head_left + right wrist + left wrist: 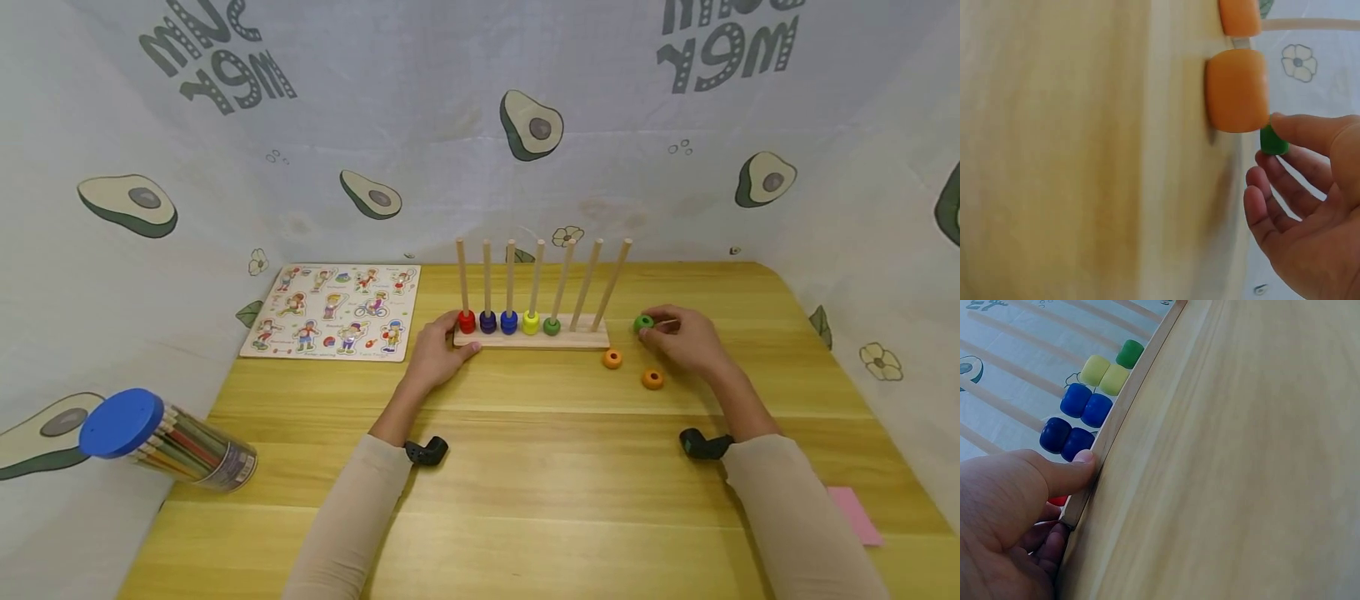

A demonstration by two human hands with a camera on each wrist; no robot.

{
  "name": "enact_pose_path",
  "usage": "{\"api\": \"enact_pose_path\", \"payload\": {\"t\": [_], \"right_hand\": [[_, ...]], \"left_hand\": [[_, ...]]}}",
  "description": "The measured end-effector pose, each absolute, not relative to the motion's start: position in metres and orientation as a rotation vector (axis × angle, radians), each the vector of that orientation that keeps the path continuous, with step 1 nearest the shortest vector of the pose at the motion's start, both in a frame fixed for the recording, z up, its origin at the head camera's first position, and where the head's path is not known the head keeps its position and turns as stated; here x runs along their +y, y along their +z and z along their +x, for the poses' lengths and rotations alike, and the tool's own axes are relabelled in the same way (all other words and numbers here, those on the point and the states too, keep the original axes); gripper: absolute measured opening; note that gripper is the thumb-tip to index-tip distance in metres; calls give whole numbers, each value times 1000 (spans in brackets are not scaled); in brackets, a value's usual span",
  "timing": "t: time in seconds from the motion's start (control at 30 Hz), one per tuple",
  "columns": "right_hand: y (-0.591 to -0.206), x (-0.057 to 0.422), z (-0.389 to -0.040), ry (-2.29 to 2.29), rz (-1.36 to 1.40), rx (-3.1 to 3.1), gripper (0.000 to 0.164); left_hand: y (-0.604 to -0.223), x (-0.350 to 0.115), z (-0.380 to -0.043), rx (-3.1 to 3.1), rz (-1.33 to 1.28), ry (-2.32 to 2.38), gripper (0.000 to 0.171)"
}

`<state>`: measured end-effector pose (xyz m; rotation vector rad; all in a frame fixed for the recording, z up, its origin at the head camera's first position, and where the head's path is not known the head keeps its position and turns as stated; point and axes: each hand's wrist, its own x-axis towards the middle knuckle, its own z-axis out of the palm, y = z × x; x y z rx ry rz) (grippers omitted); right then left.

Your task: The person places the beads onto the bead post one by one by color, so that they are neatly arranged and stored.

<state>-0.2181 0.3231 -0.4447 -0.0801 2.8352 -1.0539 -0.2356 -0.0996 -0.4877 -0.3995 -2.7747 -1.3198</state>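
A wooden peg rack [534,338] with several upright rods stands toward the back of the table. From the left, its rods carry red beads [467,322], dark purple-blue beads [488,322], blue beads [1086,405], yellow beads [531,322] and one green bead [552,327]; the two rightmost rods are bare. My left hand [437,353] grips the rack's left end, thumb along the front edge. Right of the rack, my right hand [688,340] pinches a second green bead [1274,139] between thumb and fingers. Two orange beads [612,359] [652,380] lie on the table near it.
A picture puzzle board [333,312] lies at the back left. A clear tub of pencils [197,446] with a blue lid lies at the left edge. Pink paper [855,517] is beside the right sleeve. A printed cloth [450,125] hangs behind the table.
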Motion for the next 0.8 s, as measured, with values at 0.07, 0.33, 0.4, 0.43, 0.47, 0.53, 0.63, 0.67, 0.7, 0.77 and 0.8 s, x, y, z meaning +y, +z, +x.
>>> {"api": "enact_pose_path", "payload": {"t": [0.07,0.33,0.4,0.43,0.47,0.53,0.63,0.67,0.7,0.77,0.8], "right_hand": [[-440,324,-217,-1061,-84,2858,50],[-402,317,-208,-1135,-99,2992,50],[-389,314,-205,-1151,-103,3011,51],[-383,312,-204,-1158,-106,3023,51],[-377,310,-203,-1170,-117,3035,50],[-365,305,-202,-1217,-147,3052,49],[-348,297,-201,-1317,-201,3071,44],[-343,294,-201,-1350,-220,3075,42],[-338,291,-201,-1383,-231,3077,41],[-329,285,-201,-1431,-253,3079,39],[-325,282,-201,-1445,-260,3080,39]], "left_hand": [[-487,-99,-236,-2778,-393,-1323,65],[-486,-99,-235,-2798,-371,-1326,69],[-486,-99,-235,-2795,-374,-1323,70],[-486,-99,-235,-2792,-377,-1321,70],[-486,-99,-235,-2792,-381,-1317,70],[-486,-99,-234,-2794,-382,-1313,70],[-486,-99,-234,-2796,-379,-1307,69],[-486,-99,-234,-2798,-378,-1304,69],[-486,-99,-234,-2799,-376,-1302,70],[-486,-99,-235,-2800,-375,-1296,70],[-486,-99,-235,-2800,-375,-1293,71]]}}
